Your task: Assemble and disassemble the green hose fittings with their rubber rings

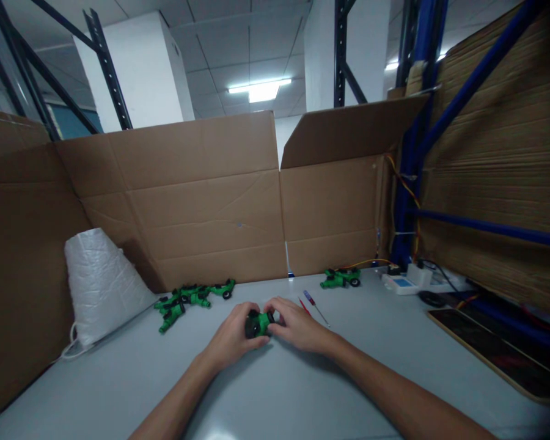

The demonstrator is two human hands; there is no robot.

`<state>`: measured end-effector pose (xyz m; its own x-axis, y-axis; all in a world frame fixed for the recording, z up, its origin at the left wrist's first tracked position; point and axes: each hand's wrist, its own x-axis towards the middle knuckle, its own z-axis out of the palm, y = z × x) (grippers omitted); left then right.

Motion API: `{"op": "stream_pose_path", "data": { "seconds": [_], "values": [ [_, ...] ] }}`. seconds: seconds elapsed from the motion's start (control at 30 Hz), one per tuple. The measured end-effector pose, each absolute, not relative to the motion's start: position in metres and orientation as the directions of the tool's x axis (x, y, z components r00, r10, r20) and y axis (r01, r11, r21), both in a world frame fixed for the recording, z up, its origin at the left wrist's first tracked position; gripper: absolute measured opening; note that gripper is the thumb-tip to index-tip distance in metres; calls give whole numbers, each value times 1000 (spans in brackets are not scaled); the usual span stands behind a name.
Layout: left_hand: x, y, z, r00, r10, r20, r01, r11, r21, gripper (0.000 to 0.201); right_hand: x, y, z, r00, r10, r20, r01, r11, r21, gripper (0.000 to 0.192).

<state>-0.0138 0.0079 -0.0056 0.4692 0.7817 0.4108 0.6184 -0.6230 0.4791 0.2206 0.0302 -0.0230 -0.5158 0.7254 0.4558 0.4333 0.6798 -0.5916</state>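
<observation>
A small green part with a black wheel [258,323] is held between both hands just above the grey table [302,391]. My left hand [233,337] grips its left side at the wheel. My right hand [296,324] pinches its right end with the fingertips. A heap of several similar green and black parts [190,297] lies to the left, beyond my left hand. Another green part [340,278] rests at the back right near the cardboard wall. A screwdriver with a red and blue handle [312,302] lies just past my right hand.
A white woven bag [101,284] stands at the left. Cardboard walls [211,201] close off the back and left. At the right are a white device with cables [406,281], a dark wooden-edged board [495,351] and blue rack beams [486,226].
</observation>
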Motion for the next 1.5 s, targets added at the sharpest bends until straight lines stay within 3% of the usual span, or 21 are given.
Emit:
{"op": "stream_pose_path", "data": {
  "seconds": [0.2, 0.3, 0.43, 0.63, 0.77, 0.87, 1.03, 1.13, 1.3, 1.5],
  "values": [
    [-17, 11, -8, 480, 755, 447, 620, -652, 436, 57, 218, 30, -22, -456, 825, 335, 528, 554, -644, 11],
    [-17, 13, -10, 490, 732, 474, 613, -675, 410, 56, 218, 27, -20, -451, 816, 361, 515, 568, -641, 15],
    [-17, 14, -10, 508, 714, 482, 611, -693, 383, 57, 220, 26, -19, -481, 746, 460, 429, 658, -619, 42],
    [-16, 12, -8, 509, 713, 481, 613, -693, 379, 55, 220, 27, -16, -447, 788, 423, 497, 612, -615, 12],
    [-16, 12, -8, 515, 715, 473, 615, -693, 378, 56, 220, 26, -15, -435, 794, 426, 492, 605, -625, 19],
    [-16, 12, -8, 516, 712, 476, 610, -696, 379, 56, 220, 27, -17, -477, 747, 463, 422, 656, -625, 41],
    [-16, 11, -7, 503, 706, 499, 604, -700, 381, 56, 220, 30, -20, -434, 770, 468, 461, 636, -619, 20],
    [-15, 11, -6, 494, 698, 518, 599, -705, 379, 55, 220, 29, -19, -400, 804, 440, 505, 594, -626, 21],
    [-16, 12, -5, 504, 690, 519, 590, -714, 376, 53, 222, 26, -16, -434, 752, 496, 467, 659, -590, 33],
    [-16, 13, -6, 510, 684, 522, 593, -719, 362, 54, 220, 26, -14, -413, 780, 470, 496, 625, -602, 19]
  ]
}}
